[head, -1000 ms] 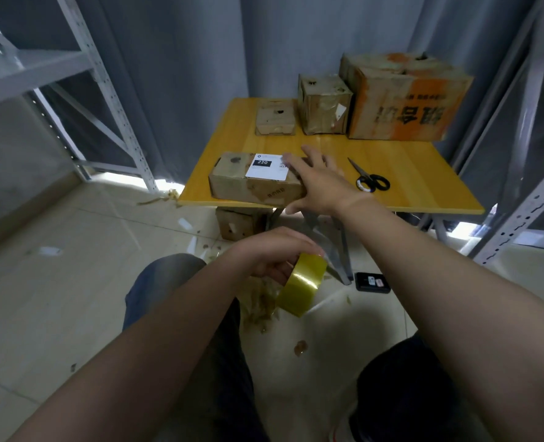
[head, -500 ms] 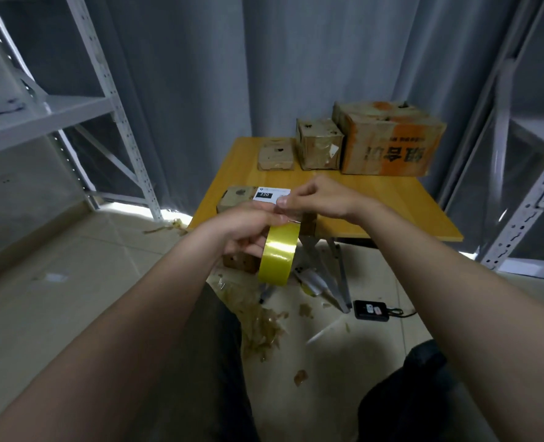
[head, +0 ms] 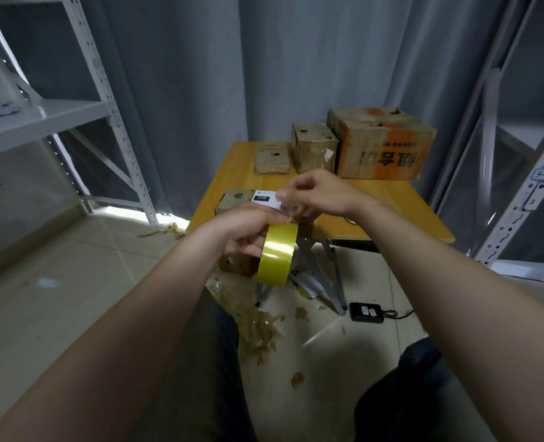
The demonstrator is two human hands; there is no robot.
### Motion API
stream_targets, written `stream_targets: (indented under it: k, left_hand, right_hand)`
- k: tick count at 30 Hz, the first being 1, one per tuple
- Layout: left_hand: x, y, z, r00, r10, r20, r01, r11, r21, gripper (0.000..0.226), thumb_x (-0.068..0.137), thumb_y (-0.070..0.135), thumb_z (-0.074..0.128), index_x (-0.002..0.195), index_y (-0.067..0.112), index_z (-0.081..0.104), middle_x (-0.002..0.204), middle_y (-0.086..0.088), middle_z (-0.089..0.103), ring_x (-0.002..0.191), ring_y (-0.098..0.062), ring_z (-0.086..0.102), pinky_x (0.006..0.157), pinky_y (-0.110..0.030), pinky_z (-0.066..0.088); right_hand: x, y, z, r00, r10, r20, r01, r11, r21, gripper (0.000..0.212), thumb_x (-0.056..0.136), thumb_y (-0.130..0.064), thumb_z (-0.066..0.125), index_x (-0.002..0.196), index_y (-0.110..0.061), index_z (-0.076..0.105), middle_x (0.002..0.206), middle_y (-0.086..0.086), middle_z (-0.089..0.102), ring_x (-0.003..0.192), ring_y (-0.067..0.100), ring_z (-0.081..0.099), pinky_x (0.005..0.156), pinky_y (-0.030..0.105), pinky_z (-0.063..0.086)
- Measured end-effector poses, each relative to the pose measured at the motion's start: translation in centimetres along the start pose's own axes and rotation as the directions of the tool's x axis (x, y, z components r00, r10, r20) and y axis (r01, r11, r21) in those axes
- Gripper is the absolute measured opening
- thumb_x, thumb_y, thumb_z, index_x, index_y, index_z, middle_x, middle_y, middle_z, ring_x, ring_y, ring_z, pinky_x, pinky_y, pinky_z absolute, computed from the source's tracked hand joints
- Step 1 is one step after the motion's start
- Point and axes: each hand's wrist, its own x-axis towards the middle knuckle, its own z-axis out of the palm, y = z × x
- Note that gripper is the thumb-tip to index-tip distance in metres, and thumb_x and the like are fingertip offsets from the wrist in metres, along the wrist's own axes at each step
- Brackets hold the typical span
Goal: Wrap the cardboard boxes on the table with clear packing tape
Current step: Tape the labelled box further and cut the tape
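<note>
Storeroom or packing corner. Slotted-steel rack (head: 82, 90) at left of frame, second rack (head: 526, 199) at right edge, grey curtain (head: 264, 59) behind. Small yellow table (head: 392, 199) at centre carries worn cardboard boxes (head: 382, 145). Tape scraps (head: 261, 330) litter tiled floor (head: 57, 298) below.

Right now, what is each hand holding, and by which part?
The left hand grips the tape roll at its top edge. The right hand pinches what looks like the tape end, just above the roll.
</note>
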Motion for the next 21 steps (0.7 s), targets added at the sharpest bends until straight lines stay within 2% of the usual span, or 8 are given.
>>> stream_targets:
  k: [3, 4, 6, 8, 12, 16, 18, 21]
  left_hand:
    - [-0.1, 0.0, -0.1, 1.0, 0.004, -0.001, -0.004, 1.0, -0.012, 0.017, 0.106, 0.023, 0.056, 0.118, 0.017, 0.066, 0.074, -0.003, 0.077, 0.062, -0.014, 0.075, 0.055, -0.027, 0.061]
    - [0.0, -0.1, -0.2, 1.0, 0.003, -0.005, -0.003, 1.0, -0.007, 0.018, 0.106, 0.023, 0.056, 0.119, 0.016, 0.067, 0.075, -0.003, 0.078, 0.063, -0.015, 0.075, 0.056, -0.028, 0.062]
    - [0.0, -0.2, -0.3, 1.0, -0.007, -0.021, 0.007, 1.0, -0.007, 0.023, 0.105, 0.025, 0.059, 0.123, 0.015, 0.068, 0.079, -0.004, 0.078, 0.065, -0.016, 0.076, 0.056, -0.029, 0.062]
    - [0.0, -0.4, -0.4, 0.999, -0.02, -0.041, 0.019, 0.999, -0.036, 0.026, 0.104, 0.027, 0.06, 0.127, 0.016, 0.067, 0.077, -0.003, 0.078, 0.064, -0.016, 0.075, 0.054, -0.029, 0.061]
    - [0.2, -0.9, -0.3, 0.993, -0.021, -0.115, 0.008, 0.994, -0.111, 0.035, 0.099, 0.031, 0.069, 0.13, 0.017, 0.063, 0.079, -0.001, 0.078, 0.064, -0.013, 0.075, 0.054, -0.028, 0.06]
    - [0.5, -0.9, -0.2, 0.993, 0.04, -0.112, -0.066, 0.97, -0.236, 0.047, 0.098, 0.033, 0.07, 0.14, 0.017, 0.056, 0.105, -0.006, 0.079, 0.089, -0.015, 0.078, 0.061, -0.028, 0.06]
    - [0.6, -0.9, 0.0, 0.989, 0.058, -0.137, -0.091, 0.965, -0.246, 0.047, 0.098, 0.035, 0.069, 0.141, 0.023, 0.053, 0.111, -0.007, 0.078, 0.098, -0.017, 0.077, 0.068, -0.03, 0.061]
    - [0.8, -0.8, 0.6, 0.988, 0.066, -0.139, -0.095, 0.972, -0.215, 0.028, 0.101, 0.033, 0.065, 0.128, 0.022, 0.062, 0.093, -0.004, 0.08, 0.073, -0.01, 0.076, 0.052, -0.024, 0.056]
  right_hand:
    - [0.1, 0.3, 0.1, 0.999, 0.039, 0.023, -0.039, 0.999, -0.007, 0.065, 0.088, -0.031, 0.081, 0.146, -0.02, 0.052, 0.1, 0.0, 0.076, 0.083, 0.015, 0.072, 0.069, 0.032, 0.058]
    - [0.2, 0.5, 0.1, 0.998, 0.058, 0.027, -0.057, 0.998, -0.036, 0.057, 0.089, -0.03, 0.08, 0.14, -0.019, 0.059, 0.098, 0.001, 0.075, 0.08, 0.015, 0.07, 0.065, 0.029, 0.057]
    - [0.4, 0.6, 0.0, 0.997, 0.077, 0.02, -0.075, 0.992, -0.1, 0.02, 0.091, -0.029, 0.079, 0.108, -0.02, 0.077, 0.09, 0.004, 0.073, 0.074, 0.014, 0.063, 0.054, 0.022, 0.05]
    - [0.6, 0.5, -0.1, 0.997, 0.067, -0.034, -0.069, 0.995, -0.068, 0.007, 0.091, -0.025, 0.078, 0.088, -0.018, 0.08, 0.089, 0.008, 0.075, 0.071, 0.01, 0.062, 0.05, 0.017, 0.045]
    - [1.1, -0.8, 0.3, 0.996, 0.007, -0.094, -0.019, 0.992, -0.127, 0.009, 0.092, -0.021, 0.078, 0.083, -0.016, 0.078, 0.087, -0.007, 0.073, 0.079, -0.001, 0.065, 0.067, 0.018, 0.047]
    - [1.9, -1.0, 0.4, 0.978, -0.007, -0.21, -0.026, 0.988, -0.154, 0.016, 0.094, -0.025, 0.076, 0.079, -0.021, 0.072, 0.092, 0.003, 0.074, 0.073, 0.011, 0.066, 0.056, 0.019, 0.048]
    - [2.0, -1.1, 0.3, 0.969, -0.013, -0.249, -0.03, 0.985, -0.169, 0.019, 0.094, -0.026, 0.076, 0.077, -0.023, 0.07, 0.093, 0.005, 0.074, 0.074, 0.016, 0.069, 0.058, 0.024, 0.051]
    - [1.8, -1.5, 0.2, 0.969, -0.037, -0.246, -0.016, 0.977, -0.211, 0.025, 0.094, -0.022, 0.077, 0.071, -0.024, 0.066, 0.095, 0.0, 0.072, 0.073, 0.002, 0.061, 0.068, 0.024, 0.049]
